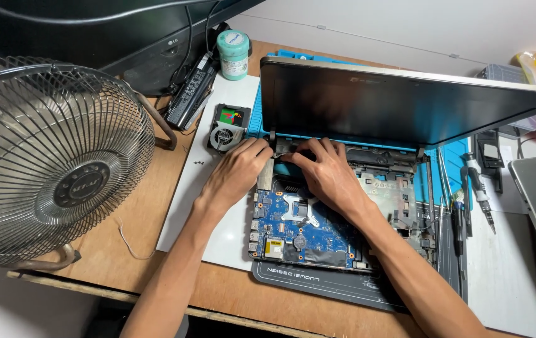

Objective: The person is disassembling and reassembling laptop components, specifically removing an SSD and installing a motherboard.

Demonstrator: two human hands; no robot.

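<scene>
Both hands' fingers [261, 150] press the opened laptop's [318, 219] hinge [282, 148].

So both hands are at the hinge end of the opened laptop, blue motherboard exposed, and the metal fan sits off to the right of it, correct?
Not quite: the metal fan stands to the left of the laptop, as the head view shows. The rest holds: left hand and right hand are at the hinge end, blue motherboard exposed.

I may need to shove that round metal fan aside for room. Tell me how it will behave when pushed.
The fan would probably slide, not roll: it rests tilted back on a bent tube stand. Its open wire cage looks light, so it may tip or skid if pushed high. The bare wooden desk would likely give little grip; a low push at the stand seems safer.
</scene>
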